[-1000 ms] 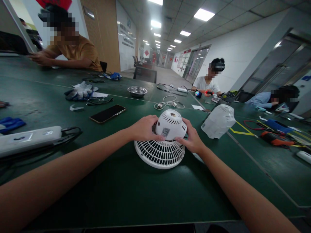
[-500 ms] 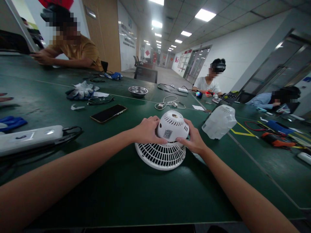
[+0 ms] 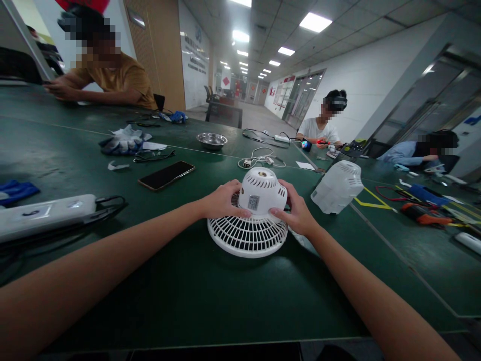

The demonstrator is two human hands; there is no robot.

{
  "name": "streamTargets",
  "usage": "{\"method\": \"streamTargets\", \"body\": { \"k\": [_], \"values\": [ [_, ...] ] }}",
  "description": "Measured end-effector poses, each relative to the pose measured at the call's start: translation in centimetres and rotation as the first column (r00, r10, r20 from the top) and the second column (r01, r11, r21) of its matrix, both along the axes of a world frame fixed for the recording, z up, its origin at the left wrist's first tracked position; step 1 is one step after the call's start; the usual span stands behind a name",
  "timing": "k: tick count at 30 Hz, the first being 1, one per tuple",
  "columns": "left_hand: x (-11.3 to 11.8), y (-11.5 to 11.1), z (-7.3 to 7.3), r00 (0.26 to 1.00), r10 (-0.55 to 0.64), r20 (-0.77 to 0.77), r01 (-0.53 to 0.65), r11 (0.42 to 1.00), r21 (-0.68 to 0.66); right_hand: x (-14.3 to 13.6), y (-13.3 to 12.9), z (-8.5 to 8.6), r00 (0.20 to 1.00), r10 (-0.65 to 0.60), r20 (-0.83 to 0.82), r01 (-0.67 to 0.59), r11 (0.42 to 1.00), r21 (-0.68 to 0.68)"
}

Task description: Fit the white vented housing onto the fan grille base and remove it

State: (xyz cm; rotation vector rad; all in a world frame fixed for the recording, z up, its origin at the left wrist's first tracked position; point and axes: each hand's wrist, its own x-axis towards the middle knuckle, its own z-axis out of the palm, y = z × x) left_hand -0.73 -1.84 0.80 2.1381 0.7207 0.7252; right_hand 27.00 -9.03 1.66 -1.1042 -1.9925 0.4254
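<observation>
A white fan head lies grille-down on the green table (image 3: 225,311), its round slotted motor housing (image 3: 259,188) facing up. Beneath the housing spreads the ribbed fan grille (image 3: 246,235). My left hand (image 3: 224,199) curls round the housing's left side, thumb along its lower front edge. On the opposite side my right hand (image 3: 293,208) grips it, thumb also at the front. A label sits on the housing's front and a hole opens in its top. The far fingers of both hands are partly hidden behind the housing.
To the right stands a white plastic fan part (image 3: 338,188). A phone (image 3: 167,175), a metal bowl (image 3: 212,141), a coiled white cable (image 3: 263,159) and gloves (image 3: 124,140) lie beyond. A power strip (image 3: 48,215) is at left, an orange-black tool (image 3: 424,214) at right. Several people sit around.
The motor housing has turned and straightened between my hands, so it now sits more level on the grille. Both hands keep their hold. The view has shifted slightly.
</observation>
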Motion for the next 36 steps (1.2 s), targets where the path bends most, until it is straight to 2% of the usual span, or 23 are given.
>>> {"method": "streamTargets", "body": {
  "k": [24, 36],
  "values": [
    [-0.11, 0.31, -0.37, 0.999, -0.025, -0.048, 0.028, 0.998, 0.058, 0.24, 0.27, -0.16, 1.0, 0.021, 0.008, -0.022, 1.0, 0.002],
    [-0.15, 0.11, -0.1, 0.997, -0.022, -0.073, 0.028, 0.996, 0.086, 0.32, 0.32, -0.28, 1.0, 0.015, -0.013, -0.015, 1.0, -0.006]
  ]
}}
